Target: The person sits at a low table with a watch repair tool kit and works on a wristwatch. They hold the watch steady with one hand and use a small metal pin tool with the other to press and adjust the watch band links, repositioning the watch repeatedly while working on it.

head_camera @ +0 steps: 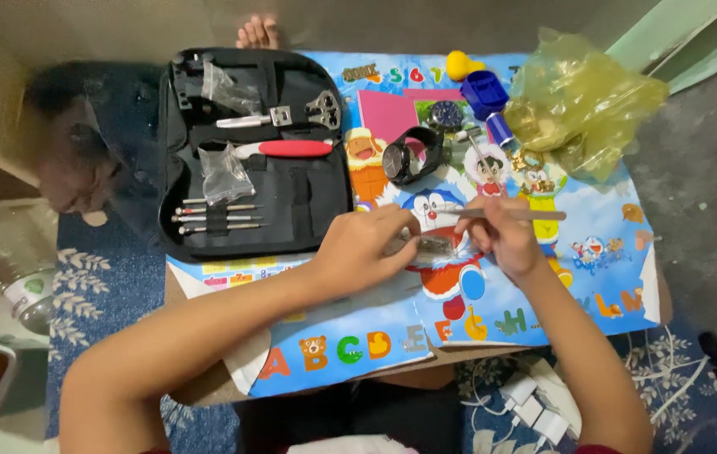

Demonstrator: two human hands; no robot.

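Left hand (367, 244): fingers pinched on a small metal watch part (432, 245) at the table's middle.
Right hand (501, 235): fingers closed around a thin tool (527, 215), tip at the part.
Far-left corner: open black tool case (258, 151).
Far edge: black watch (413, 155), blue holder (485, 92).
Far-right corner: yellow plastic bag (581, 101).
Surface: cartoon-printed table (594, 269).

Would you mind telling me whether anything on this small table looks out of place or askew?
Mostly tidy: the tool case lies open with its tools in their loops. The one oddity is the crumpled yellow plastic bag, spilling over the table's far right corner. The left hand and right hand work over a small metal piece.
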